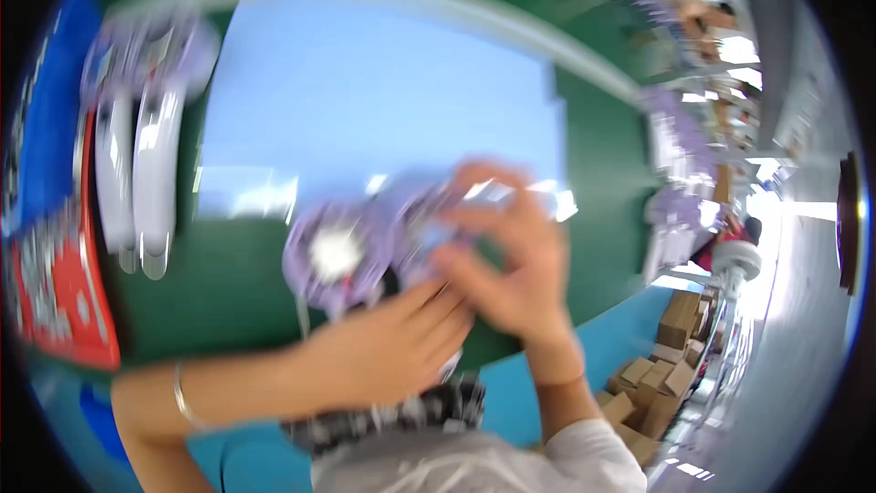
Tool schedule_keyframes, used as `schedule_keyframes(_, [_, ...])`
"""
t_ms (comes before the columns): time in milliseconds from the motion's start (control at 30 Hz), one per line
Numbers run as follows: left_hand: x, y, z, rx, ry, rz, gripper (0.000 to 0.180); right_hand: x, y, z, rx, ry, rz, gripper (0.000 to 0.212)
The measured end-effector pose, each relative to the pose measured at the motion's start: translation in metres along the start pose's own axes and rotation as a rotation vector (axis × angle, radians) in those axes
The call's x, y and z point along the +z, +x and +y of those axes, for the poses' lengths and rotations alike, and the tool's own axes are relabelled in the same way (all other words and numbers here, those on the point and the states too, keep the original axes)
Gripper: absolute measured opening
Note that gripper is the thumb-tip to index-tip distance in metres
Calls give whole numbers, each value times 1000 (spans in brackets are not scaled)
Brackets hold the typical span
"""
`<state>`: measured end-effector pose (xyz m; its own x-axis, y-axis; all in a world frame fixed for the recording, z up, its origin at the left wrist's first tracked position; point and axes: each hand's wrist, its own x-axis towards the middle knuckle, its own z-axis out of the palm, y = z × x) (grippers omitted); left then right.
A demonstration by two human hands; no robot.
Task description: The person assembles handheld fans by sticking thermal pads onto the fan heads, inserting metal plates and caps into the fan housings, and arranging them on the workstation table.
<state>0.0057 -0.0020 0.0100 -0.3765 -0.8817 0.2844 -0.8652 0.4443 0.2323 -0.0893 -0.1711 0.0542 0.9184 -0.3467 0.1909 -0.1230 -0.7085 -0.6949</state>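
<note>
A purple housing with two round rings lies at the front of the table; its left ring (338,254) has a bright white middle, and its right ring (415,239) is partly covered by my fingers. From below, my left hand (392,347) reaches across with its fingers pressed together, closed at the lower edge of the housing; its thumb is hidden. Over the right ring is my right hand (520,265), with thumb and forefinger apart in a curve and no thing visible between them. Motion blur hides small details there.
A large pale blue sheet (383,91) covers much of the green table (602,192). At the left stand similar purple pieces with long whitish handles (157,164), beside a red bin (68,292) and a blue bin (50,110). Cardboard boxes (657,393) are stacked low at the right.
</note>
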Motion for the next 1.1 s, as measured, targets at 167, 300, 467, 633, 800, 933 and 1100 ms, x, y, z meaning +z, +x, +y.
schedule_keyframes(167, [0, -3, -2, 14, 19, -53, 61, 20, -3, 25, -52, 254, -34, 24])
schedule_keyframes(300, [-6, 5, 1, 38, 58, -23, 58, 12, -6, 25, -39, 330, -32, 25])
schedule_keyframes(467, [-9, 6, 2, 32, 56, -51, 58, 14, -6, 35, -40, 447, -34, 28])
schedule_keyframes(633, [-11, 5, 1, 34, 80, -36, 58, 13, -4, 35, -71, 440, -29, 28])
schedule_keyframes(800, [-11, -4, 1, -7, 19, -63, 59, -3, 10, 54, -4, 273, 279, 24])
schedule_keyframes(933, [-5, 7, -2, 22, -12, -35, 59, -56, 20, 130, 165, 97, 622, 15])
schedule_keyframes(1100, [-2, 2, -1, -4, 0, -28, 58, -78, 37, 171, 335, -170, 545, 20])
